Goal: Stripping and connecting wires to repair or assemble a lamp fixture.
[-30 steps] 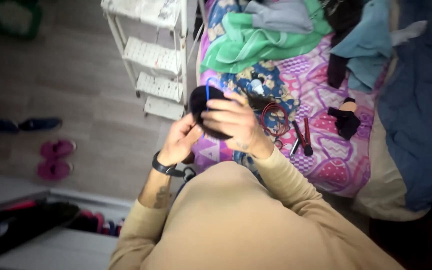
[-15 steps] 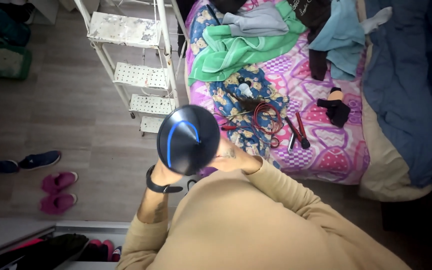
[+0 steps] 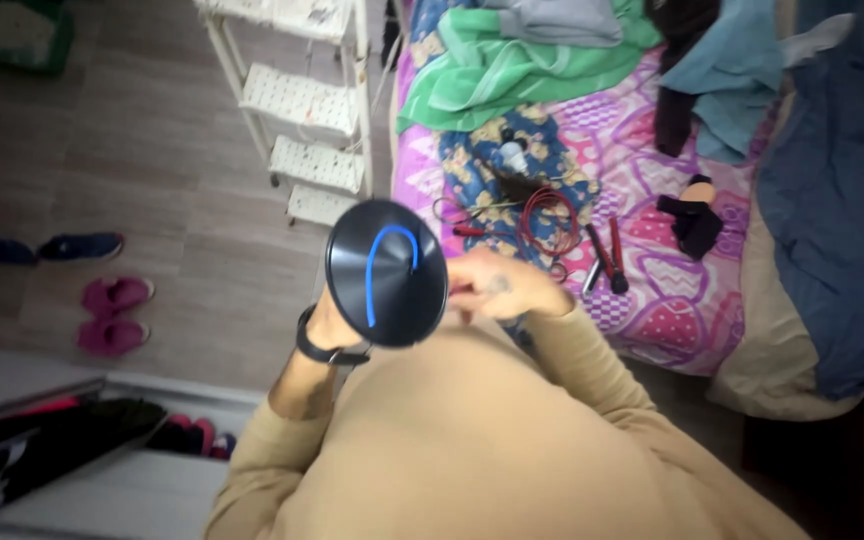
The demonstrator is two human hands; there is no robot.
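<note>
My left hand (image 3: 330,318) holds up a round dark cone-shaped shade (image 3: 387,272) with a blue wire curving across its inside. The shade hides most of that hand; a black watch (image 3: 324,347) shows on the wrist. My right hand (image 3: 500,288) is just right of the shade, blurred, fingers curled; whether it grips anything I cannot tell. On the bed beyond lie a coil of red wire (image 3: 544,218), red-handled pliers (image 3: 607,257) and a small white bulb (image 3: 513,157).
A bed with a pink patterned sheet (image 3: 672,300) carries green, blue and grey clothes. A white shelf rack (image 3: 297,110) stands left of it. Pink sandals (image 3: 112,312) and dark shoes (image 3: 37,247) lie on the wooden floor.
The shade has been lifted and turned from in front of my chest, its open side now facing the camera. My right hand has come off it and sits beside it.
</note>
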